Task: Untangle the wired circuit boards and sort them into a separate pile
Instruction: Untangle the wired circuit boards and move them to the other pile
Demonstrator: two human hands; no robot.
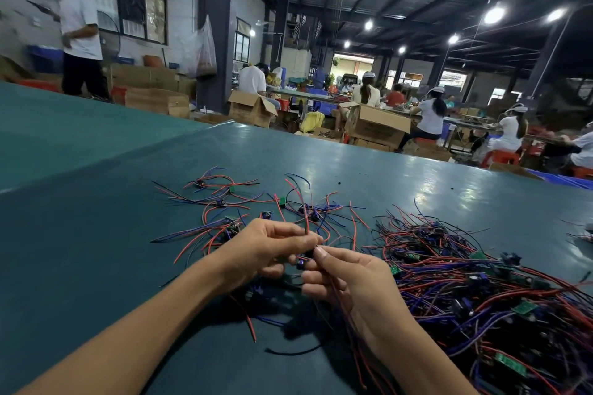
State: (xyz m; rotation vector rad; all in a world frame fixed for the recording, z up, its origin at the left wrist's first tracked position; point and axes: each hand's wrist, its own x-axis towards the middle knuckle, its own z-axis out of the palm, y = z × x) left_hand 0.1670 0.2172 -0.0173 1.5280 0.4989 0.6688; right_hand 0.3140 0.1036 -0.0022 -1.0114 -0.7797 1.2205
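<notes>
- sorted boards point(224, 202): spread loosely on table point(96, 234), beyond and left of left grip point(266, 247).
- left grip: fingers curled, pinching a red wire point(305, 218).
- board point(301, 263): small, blue part on it, between both grips at the fingertips.
- right grip point(349, 279): fingertips pinched on the board's wires point(340, 301).
- heap point(481, 282): tangled, just right of right grip.

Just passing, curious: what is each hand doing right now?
Left hand: closed, pinching a thin red wire.
Right hand: closed, holding the small blue-capped wired circuit board.
</notes>
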